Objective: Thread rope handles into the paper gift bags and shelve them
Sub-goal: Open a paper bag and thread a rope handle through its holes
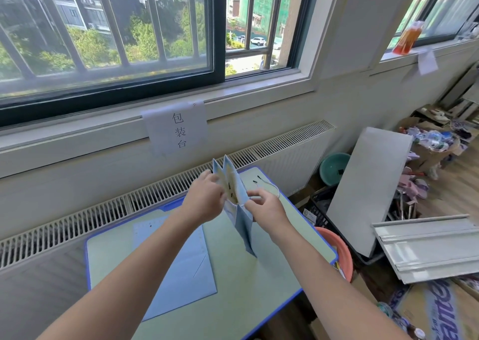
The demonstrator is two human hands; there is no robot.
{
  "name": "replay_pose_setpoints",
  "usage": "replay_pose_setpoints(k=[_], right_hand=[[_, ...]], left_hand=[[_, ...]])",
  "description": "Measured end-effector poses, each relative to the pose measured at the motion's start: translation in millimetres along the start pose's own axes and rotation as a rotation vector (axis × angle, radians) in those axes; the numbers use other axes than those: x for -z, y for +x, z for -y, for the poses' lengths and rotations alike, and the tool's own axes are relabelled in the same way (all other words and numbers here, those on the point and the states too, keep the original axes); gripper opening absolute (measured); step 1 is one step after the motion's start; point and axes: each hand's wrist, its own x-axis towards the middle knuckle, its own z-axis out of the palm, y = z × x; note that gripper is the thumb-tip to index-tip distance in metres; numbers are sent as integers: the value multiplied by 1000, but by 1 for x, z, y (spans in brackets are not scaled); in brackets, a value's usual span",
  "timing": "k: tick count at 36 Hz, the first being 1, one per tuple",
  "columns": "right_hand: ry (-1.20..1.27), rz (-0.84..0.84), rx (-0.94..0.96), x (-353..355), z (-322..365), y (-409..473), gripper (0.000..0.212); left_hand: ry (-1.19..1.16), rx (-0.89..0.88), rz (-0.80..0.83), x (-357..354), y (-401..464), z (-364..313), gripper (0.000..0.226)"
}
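Note:
A light blue paper gift bag (242, 220) is held up above the small table (259, 288), its open mouth turned toward the window. My left hand (207, 197) grips the bag's left side near the top edge. My right hand (267, 205) pinches a white rope handle (255, 198) at the bag's right wall, where black rope tips show inside. A second rope handle (269, 184) with black tips lies on the table's far right corner. A flat, folded blue bag (178, 267) lies on the table under my left forearm.
A radiator grille (103, 210) and window sill run behind the table, with a paper sign (178, 130) taped up. To the right stand a black crate (321, 210), an orange basin (339, 254), a leaning white board (370, 189) and floor clutter.

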Motion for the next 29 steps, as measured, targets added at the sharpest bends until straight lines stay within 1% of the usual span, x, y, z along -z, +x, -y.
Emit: replay_pose_setpoints(k=[1, 2, 5, 7, 9, 12, 14, 16, 18, 19, 20, 21, 23, 24, 26, 29], right_hand=[[27, 7, -3, -1, -1, 0, 28], [57, 14, 0, -1, 0, -1, 26], [137, 32, 3, -1, -3, -1, 20], [180, 31, -14, -1, -7, 2, 15], [309, -2, -54, -2, -9, 4, 7], [558, -116, -123, 2, -12, 11, 12], [702, -168, -171, 5, -16, 17, 15], [778, -180, -214, 8, -19, 21, 19], [772, -162, -240, 9, -19, 22, 20], [742, -135, -252, 9, -19, 22, 16], [693, -91, -252, 9, -19, 21, 11], [619, -37, -240, 9, -20, 19, 8], [393, 34, -208, 7, -23, 19, 11], [302, 28, -194, 6, -24, 19, 13], [264, -50, -228, 4, -27, 20, 16], [427, -156, -386, 5, -36, 24, 22]], left_hand=[[23, 8, -54, -1, -2, -1, 29], [-9, 50, -58, -1, -4, -4, 31], [-296, 190, 54, 3, -8, -12, 35], [-421, 214, 66, 5, -9, -14, 32], [-415, 207, 31, 7, -9, -14, 32], [-363, 206, -6, 9, -8, -11, 36], [-354, 201, -3, 10, -9, -8, 26], [-342, 219, -8, 9, -8, -3, 17], [-340, 233, -21, 7, -7, 1, 24], [-343, 231, -17, 6, -6, 2, 28], [-342, 221, -14, 5, -6, 2, 27], [-336, 212, -9, 5, -7, 2, 24], [-326, 220, -9, 5, -8, 2, 21], [-325, 231, -12, 5, -8, 3, 28], [-323, 249, -12, 4, -7, 6, 40], [-336, 266, -15, 5, -7, 11, 44]])
